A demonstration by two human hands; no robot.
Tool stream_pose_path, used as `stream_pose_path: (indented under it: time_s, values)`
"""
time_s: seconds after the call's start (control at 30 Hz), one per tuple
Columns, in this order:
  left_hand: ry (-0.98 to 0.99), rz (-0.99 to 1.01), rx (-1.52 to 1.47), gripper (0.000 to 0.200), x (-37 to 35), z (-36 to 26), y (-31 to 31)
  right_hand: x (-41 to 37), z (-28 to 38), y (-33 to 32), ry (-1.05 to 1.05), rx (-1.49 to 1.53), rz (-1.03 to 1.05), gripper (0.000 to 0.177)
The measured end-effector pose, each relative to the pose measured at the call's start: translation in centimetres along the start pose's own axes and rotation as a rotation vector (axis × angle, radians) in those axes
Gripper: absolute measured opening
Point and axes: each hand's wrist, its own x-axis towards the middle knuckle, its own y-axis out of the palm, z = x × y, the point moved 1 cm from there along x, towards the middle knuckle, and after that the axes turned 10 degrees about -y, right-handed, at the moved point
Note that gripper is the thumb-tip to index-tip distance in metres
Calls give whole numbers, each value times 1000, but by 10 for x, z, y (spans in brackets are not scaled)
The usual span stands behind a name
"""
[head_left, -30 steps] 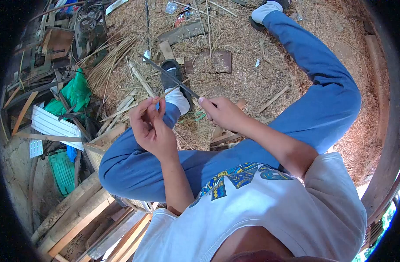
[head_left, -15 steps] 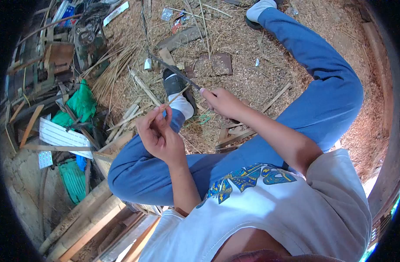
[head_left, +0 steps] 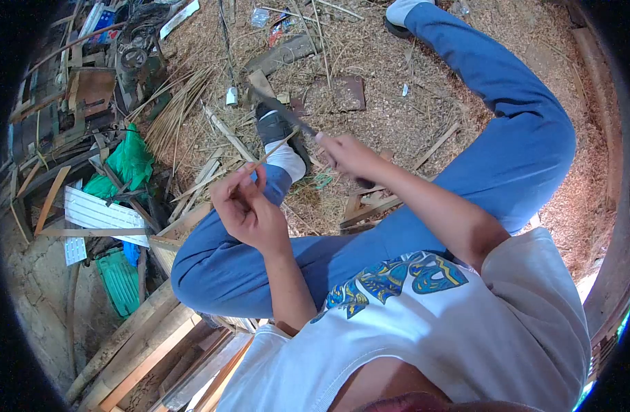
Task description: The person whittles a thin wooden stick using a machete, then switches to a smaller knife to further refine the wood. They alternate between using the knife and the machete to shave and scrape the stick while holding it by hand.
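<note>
Head view | my left grip pinches bamboo strip | my right grip clenches knife | knife has drawn in, now meeting the strip's tip: shaving underway.

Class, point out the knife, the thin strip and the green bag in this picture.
knife [head_left: 291, 118], head view, on the middle of the blade.
strip [head_left: 274, 150], head view, on its free upper length.
green bag [head_left: 131, 159], head view, on its crumpled middle.
</note>
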Motion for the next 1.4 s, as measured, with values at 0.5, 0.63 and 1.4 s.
stream_pose_path:
  time_s: [0.5, 0.63, 1.4]
  values:
    - [-7, -24, -37, 8, 5, -2, -1, -13, 37, 17, -405, 119, -71, 37]
    - [-11, -20, -43, 8, 5, -3, -1, -28, 44, 22, -761, -8, -110, 32]
    - [-101, -10, -8, 9, 12, -3, -17, 24, -37, -15, -206, -112, -307, 33]
